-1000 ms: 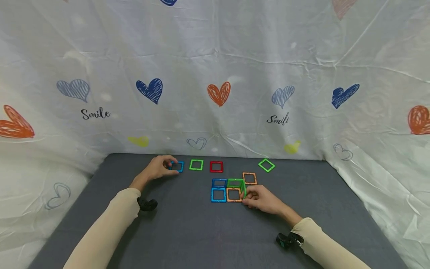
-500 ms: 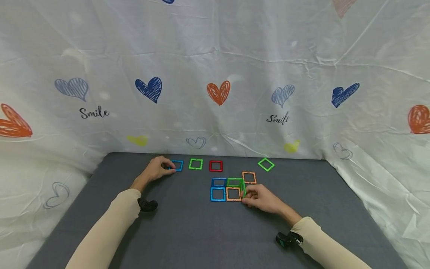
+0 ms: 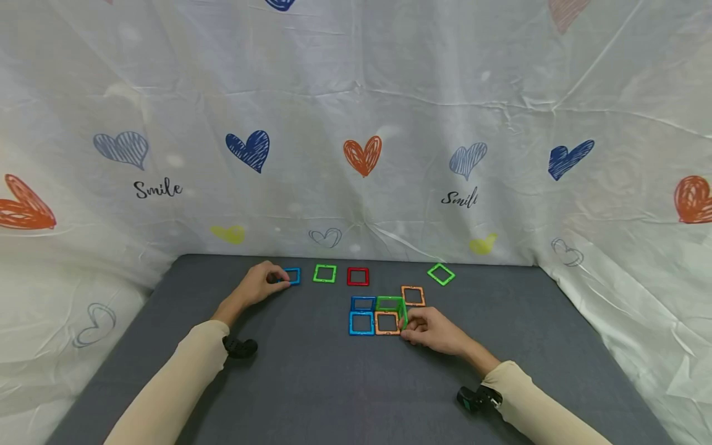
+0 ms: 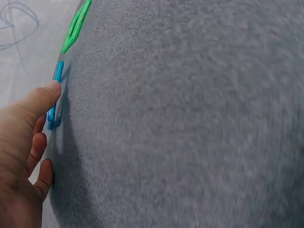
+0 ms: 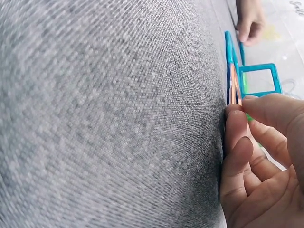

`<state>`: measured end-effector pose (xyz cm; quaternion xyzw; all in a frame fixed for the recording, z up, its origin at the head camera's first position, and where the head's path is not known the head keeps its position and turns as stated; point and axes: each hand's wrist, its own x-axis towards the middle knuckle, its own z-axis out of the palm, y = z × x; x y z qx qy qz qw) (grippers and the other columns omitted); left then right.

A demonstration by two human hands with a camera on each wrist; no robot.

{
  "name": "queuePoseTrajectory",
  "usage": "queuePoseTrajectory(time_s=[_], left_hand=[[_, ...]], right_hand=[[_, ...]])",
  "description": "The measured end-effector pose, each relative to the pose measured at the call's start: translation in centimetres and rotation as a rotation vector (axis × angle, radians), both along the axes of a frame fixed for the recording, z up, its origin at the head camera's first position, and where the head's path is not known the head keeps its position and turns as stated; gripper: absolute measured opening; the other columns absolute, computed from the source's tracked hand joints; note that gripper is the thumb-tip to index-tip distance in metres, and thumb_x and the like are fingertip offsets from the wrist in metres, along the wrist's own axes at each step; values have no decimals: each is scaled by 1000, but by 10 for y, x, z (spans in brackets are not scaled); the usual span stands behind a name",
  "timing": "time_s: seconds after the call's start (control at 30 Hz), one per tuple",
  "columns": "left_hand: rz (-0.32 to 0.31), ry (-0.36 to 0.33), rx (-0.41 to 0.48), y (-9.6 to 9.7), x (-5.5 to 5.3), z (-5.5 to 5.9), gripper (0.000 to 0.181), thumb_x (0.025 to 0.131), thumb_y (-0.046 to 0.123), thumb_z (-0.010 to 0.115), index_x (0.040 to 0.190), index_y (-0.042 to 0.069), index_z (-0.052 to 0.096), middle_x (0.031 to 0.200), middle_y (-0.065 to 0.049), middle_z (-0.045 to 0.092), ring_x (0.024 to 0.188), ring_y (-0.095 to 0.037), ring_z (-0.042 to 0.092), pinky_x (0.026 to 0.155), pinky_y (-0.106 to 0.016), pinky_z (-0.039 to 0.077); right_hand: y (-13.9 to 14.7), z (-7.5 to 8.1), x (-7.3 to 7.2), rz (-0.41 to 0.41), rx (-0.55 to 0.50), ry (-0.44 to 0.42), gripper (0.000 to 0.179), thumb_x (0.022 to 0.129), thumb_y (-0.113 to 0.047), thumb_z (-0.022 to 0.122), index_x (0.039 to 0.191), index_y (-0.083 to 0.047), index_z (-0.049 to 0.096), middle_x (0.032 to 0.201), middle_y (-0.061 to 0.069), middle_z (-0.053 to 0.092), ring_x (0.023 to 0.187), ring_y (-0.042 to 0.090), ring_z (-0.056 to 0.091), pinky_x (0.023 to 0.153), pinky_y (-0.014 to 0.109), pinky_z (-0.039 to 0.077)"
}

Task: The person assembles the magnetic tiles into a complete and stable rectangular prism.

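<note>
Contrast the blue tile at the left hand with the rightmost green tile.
The blue tile is pinched by the left hand, which partly hides it; the green tile lies untouched. The green tile is turned cornerwise, the blue tile roughly straight. Both are open four-sided frames.

Blue square frame (image 3: 298, 276), pinched in left fingers (image 4: 37, 146); green square frame (image 3: 404, 314), upright at edge of flat orange frame (image 3: 387, 332).

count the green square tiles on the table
4: a flat green tile left of the red tile; an angled green tile, back right; standing by the front orange tile, a rear green tile and a side green tile at the right hand. More may be hidden.
</note>
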<state>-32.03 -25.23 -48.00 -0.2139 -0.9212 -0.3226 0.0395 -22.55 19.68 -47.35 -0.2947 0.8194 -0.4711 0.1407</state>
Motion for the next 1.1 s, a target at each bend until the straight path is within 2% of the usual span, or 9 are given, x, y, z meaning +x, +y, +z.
queuePoseTrajectory(time_s=[0.27, 0.43, 0.63, 0.87, 1.1], left_hand=[[38, 55, 28, -8, 3, 0, 6, 96, 12, 74, 99, 7, 75, 96, -8, 59, 81, -23, 51, 71, -42, 45], [56, 90, 38, -14, 5, 7, 12, 99, 12, 70, 104, 1, 73, 99, -12, 57, 86, -27, 55, 77, -47, 49], [68, 89, 66, -17, 13, 17, 14, 102, 11, 66, 106, -2, 71, 101, -13, 56, 90, -29, 57, 82, -50, 51], [47, 87, 92, -19, 17, 20, 17, 103, 10, 63, 109, -4, 70, 103, -14, 57, 93, -31, 58, 85, -51, 50], [20, 82, 87, -17, 21, 23, 14, 102, 12, 65, 110, 1, 70, 102, -9, 67, 92, -28, 64, 83, -49, 53]], right_hand=[[0, -1, 0, 4, 6, 7, 9, 99, -8, 69, 104, -1, 70, 81, 7, 66, 66, 16, 59, 56, 24, 47], [0, 0, 0, 4, 4, 13, 9, 99, -8, 69, 104, 0, 70, 81, 7, 66, 66, 17, 59, 56, 24, 47], [0, 0, 0, 4, 0, 9, 9, 99, -6, 69, 104, 1, 69, 80, 8, 65, 66, 16, 58, 56, 24, 46], [1, -1, 0, 10, -6, 12, 8, 99, -7, 69, 103, 0, 70, 81, 8, 66, 66, 16, 57, 56, 24, 45], [1, -2, -1, 8, -15, -1, 8, 99, -8, 69, 103, -1, 70, 81, 8, 66, 66, 17, 58, 56, 24, 46]])
